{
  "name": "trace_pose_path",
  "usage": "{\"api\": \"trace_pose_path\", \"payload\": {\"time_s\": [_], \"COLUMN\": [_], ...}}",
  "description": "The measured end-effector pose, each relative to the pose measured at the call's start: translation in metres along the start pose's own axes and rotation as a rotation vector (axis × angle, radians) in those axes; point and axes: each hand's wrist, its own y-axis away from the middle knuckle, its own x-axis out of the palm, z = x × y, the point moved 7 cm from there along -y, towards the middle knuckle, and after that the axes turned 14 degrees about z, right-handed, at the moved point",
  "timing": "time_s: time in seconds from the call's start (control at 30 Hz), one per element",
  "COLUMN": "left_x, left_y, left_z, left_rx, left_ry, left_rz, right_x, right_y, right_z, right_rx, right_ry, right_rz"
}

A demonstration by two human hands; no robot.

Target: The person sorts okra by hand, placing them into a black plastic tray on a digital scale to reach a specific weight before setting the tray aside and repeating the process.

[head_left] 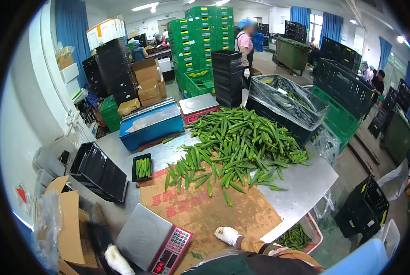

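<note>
My right hand (228, 235), in a white glove, rests on the cardboard sheet (251, 215) with its fingers curled in and nothing showing in them. Low on the left, my left hand (118, 261), also gloved in white, is beside a digital scale (145, 236) with a red keypad panel. Its fingers are not clear, and a dark, blurred shape lies next to it. Beyond my hands a large heap of green okra (241, 142) spreads over the cardboard and the metal table (312, 185). A small black tray (134, 176) holds several okra in a row.
Stacked black trays (99, 172) stand at the left. Behind the heap are a second scale (198, 104), a blue machine (150, 126) and a plastic-lined black crate (278, 112). A bin of okra (316, 240) sits below the table's right edge. A person (245, 46) stands farther back.
</note>
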Motion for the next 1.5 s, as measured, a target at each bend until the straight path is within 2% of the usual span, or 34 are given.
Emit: {"api": "trace_pose_path", "payload": {"time_s": [0.03,0.07,0.13,0.2,0.23,0.27,0.33,0.4,0.47,0.53,0.57,0.6,0.67,0.73,0.77,0.97,1.07,1.13,1.2,1.27,1.3,1.33,1.4,1.47,1.5], "left_x": [0.010,0.033,0.077,0.074,0.067,0.064,0.070,0.076,0.084,0.102,0.111,0.114,0.136,0.156,0.188,0.289,0.346,0.352,0.384,0.412,0.425,0.434,0.437,0.430,0.433], "left_y": [0.002,0.011,0.013,0.014,0.014,0.013,0.003,-0.010,-0.021,-0.029,-0.030,-0.029,-0.027,-0.017,-0.026,-0.039,-0.058,-0.059,-0.060,-0.059,-0.055,-0.050,-0.044,-0.032,-0.027], "left_z": [-0.022,-0.023,-0.011,-0.023,-0.032,-0.040,-0.047,-0.068,-0.103,-0.144,-0.173,-0.208,-0.266,-0.328,-0.338,-0.463,-0.512,-0.561,-0.591,-0.616,-0.623,-0.630,-0.636,-0.636,-0.632], "left_rx": [0.065,0.194,0.357,0.281,0.187,0.090,0.047,0.045,0.091,0.155,0.176,0.297,0.383,0.366,0.477,0.481,0.593,0.646,0.647,0.646,0.646,0.649,0.656,0.707,0.699], "left_ry": [-0.002,0.212,0.144,0.141,0.275,0.417,0.593,0.706,0.734,0.693,0.715,0.616,0.495,0.604,0.527,0.587,0.570,0.459,0.533,0.476,0.413,0.353,0.066,0.064,0.035], "left_rz": [0.138,0.240,0.412,0.516,0.516,0.504,0.516,0.544,0.562,0.616,0.660,0.680,0.759,0.898,0.912,1.235,1.244,1.215,1.201,1.164,1.158,1.151,0.888,0.732,0.772], "right_x": [-0.001,0.001,0.005,0.017,0.016,0.019,-0.013,-0.040,-0.072,-0.101,-0.118,-0.135,-0.169,-0.204,-0.225,-0.352,-0.400,-0.414,-0.419,-0.420,-0.414,-0.413,-0.409,-0.399,-0.394], "right_y": [0.001,0.001,0.000,-0.009,-0.005,-0.010,0.021,0.029,0.042,0.039,0.040,0.042,0.045,0.034,0.031,-0.008,-0.025,-0.053,-0.079,-0.095,-0.107,-0.107,-0.109,-0.114,-0.118], "right_z": [0.001,0.000,-0.004,-0.022,-0.026,-0.040,-0.027,-0.041,-0.053,-0.083,-0.095,-0.108,-0.124,-0.147,-0.153,-0.163,-0.136,-0.130,-0.125,-0.118,-0.118,-0.111,-0.107,-0.107,-0.108], "right_rx": [0.005,0.009,-0.160,-0.240,-0.249,-0.238,-0.174,-0.175,-0.119,-0.183,-0.169,-0.154,-0.141,-0.094,-0.103,-0.198,-0.174,-0.180,-0.090,-0.020,0.103,0.155,0.174,0.097,0.053], "right_ry": [-0.009,-0.021,-0.063,-0.140,-0.124,-0.250,-0.492,-0.556,-0.794,-0.849,-0.857,-0.864,-0.827,-0.689,-0.675,-0.353,-0.261,-0.193,-0.203,-0.185,-0.239,-0.146,-0.215,-0.277,-0.306], "right_rz": [0.007,0.014,-0.040,-0.070,-0.096,-0.043,-0.045,-0.134,-0.206,-0.364,-0.427,-0.488,-0.579,-0.654,-0.693,-0.995,-0.960,-0.932,-0.893,-0.845,-0.702,-0.735,-0.718,-0.735,-0.744]}}
